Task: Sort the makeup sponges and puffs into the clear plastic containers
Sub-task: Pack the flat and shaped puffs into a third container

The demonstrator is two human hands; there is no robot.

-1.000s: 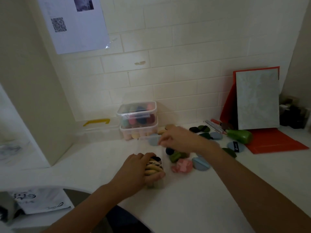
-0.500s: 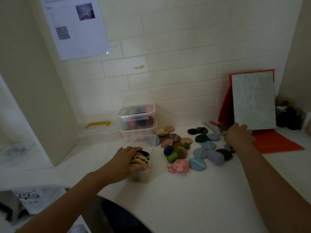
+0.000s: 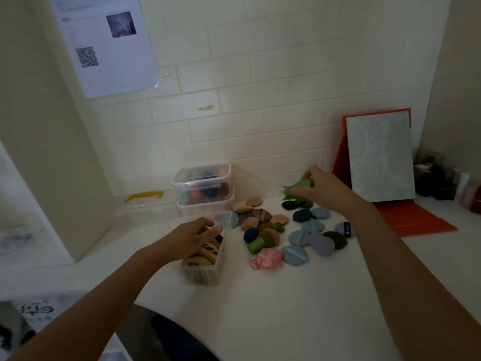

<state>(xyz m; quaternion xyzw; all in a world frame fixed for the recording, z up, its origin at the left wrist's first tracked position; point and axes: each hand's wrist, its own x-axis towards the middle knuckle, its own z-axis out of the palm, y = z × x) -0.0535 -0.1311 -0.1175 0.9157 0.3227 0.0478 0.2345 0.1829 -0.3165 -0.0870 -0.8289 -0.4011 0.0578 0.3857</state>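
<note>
A pile of coloured makeup puffs and sponges [image 3: 291, 234] lies on the white counter, with a pink marbled sponge [image 3: 268, 258] at its near edge. An open clear plastic container [image 3: 205, 269] stands left of the pile, filled with tan and striped puffs. My left hand [image 3: 192, 235] rests on the puffs inside it, fingers loosely bent. My right hand [image 3: 321, 188] is raised above the far side of the pile and grips a green sponge [image 3: 299, 190]. Two lidded clear containers [image 3: 204, 190] of sponges are stacked at the wall.
A clear box with a yellow handle [image 3: 144, 201] sits left of the stack. A red folder with a grey board [image 3: 381, 157] leans at the right wall, dark small items [image 3: 440, 183] beside it. A wall corner [image 3: 65, 178] juts out on the left.
My right hand went from the pile to the far right near the red folder, picked up the green sponge and now carries it back left. The left hand stays on the open container.
</note>
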